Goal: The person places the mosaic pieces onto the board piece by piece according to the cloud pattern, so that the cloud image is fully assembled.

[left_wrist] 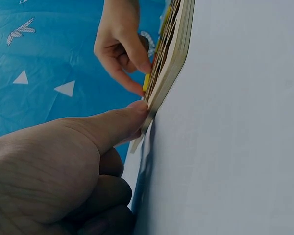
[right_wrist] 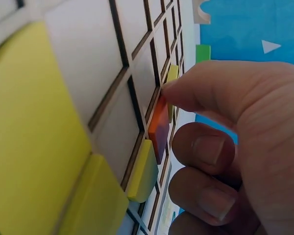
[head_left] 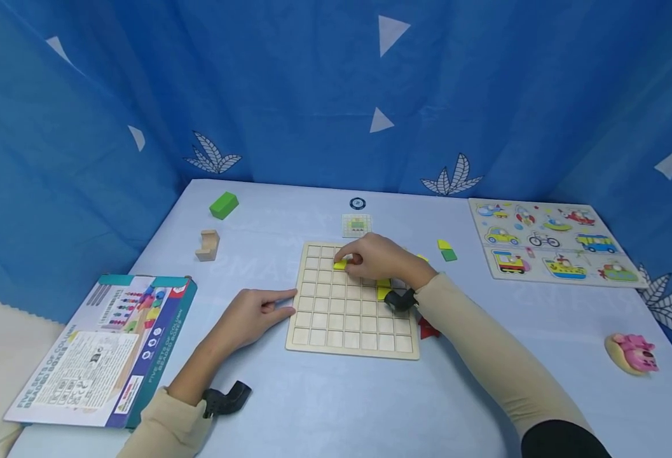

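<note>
Nearest the head camera, two beige sleeves reach forward over the pale blue bench (head_left: 324, 407). The left hand (head_left: 250, 315) lies on the bench with its thumb pressed against the left edge of the wooden grid board (head_left: 351, 331); the other fingers are curled under and hold nothing. The right hand (head_left: 378, 257) hovers over the far part of the board and pinches a small tile; in the right wrist view that tile looks orange (right_wrist: 159, 128) and stands tilted on edge in a grid cell, with the thumb tip against it. A yellow tile (head_left: 339, 264) sits in a cell just beside the fingertips, and more yellow tiles (head_left: 384, 291) lie in cells under the wrist.

A red piece (head_left: 428, 329) lies just off the board's right edge. Beyond the board lie a small pattern card (head_left: 356, 224), a yellow and a green tile (head_left: 447, 250), a green block (head_left: 224, 205) and a notched wooden block (head_left: 208, 245). A printed box (head_left: 103, 350) rests at the left edge, a vehicle puzzle (head_left: 550, 245) at the far right, and a pink toy (head_left: 632, 353) near the right edge.
</note>
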A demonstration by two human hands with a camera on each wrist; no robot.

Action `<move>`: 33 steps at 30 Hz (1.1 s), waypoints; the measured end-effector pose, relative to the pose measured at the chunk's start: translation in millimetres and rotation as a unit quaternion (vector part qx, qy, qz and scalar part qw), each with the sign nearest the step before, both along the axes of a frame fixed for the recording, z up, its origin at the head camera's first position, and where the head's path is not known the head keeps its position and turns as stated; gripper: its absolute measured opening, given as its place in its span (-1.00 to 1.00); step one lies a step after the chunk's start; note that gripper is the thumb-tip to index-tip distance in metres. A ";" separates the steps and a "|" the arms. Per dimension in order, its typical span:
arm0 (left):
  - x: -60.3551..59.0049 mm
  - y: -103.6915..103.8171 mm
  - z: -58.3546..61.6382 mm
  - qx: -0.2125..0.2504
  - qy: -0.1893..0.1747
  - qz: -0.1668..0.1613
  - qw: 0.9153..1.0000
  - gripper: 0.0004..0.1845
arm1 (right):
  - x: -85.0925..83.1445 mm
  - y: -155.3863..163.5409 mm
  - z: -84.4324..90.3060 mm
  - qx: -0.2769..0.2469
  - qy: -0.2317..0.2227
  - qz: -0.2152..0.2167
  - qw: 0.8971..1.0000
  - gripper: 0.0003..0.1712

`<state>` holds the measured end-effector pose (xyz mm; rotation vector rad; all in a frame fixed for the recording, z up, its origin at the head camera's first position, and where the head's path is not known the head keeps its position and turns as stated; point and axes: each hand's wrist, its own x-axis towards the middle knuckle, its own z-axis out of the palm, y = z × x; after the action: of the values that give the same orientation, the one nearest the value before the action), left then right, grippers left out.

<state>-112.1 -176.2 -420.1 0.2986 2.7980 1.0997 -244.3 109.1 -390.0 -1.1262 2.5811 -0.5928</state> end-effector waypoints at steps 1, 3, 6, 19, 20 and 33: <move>0.0 0.1 -0.1 0.001 0.000 0.000 1.000 -0.57 | -0.3 0.4 -0.1 -0.001 -0.001 0.000 1.000 -0.67; 0.0 0.2 -0.3 0.001 0.001 0.000 1.000 -0.57 | -0.2 0.9 0.1 -0.002 -0.004 -0.001 1.000 -0.66; 0.7 0.3 -0.1 0.000 0.003 0.000 1.000 -0.57 | 1.3 0.3 1.7 -0.001 -0.003 -0.004 1.000 -0.65; 0.9 0.6 -1.9 -0.001 0.008 0.001 1.000 -0.57 | 4.7 2.1 2.5 0.002 0.011 -0.063 0.998 -0.82; 0.7 0.7 -2.0 -0.002 0.008 0.001 1.000 -0.57 | 4.4 2.3 1.8 0.004 0.012 -0.066 0.998 -0.82; 0.1 -1.3 -2.9 -0.006 0.008 0.006 1.000 -0.57 | 5.3 32.4 9.3 -0.041 0.023 -0.124 0.991 -0.67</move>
<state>-112.0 -177.5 -422.9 0.2917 2.8225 1.0861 -238.9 141.5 -380.7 -0.8548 2.7823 -0.7412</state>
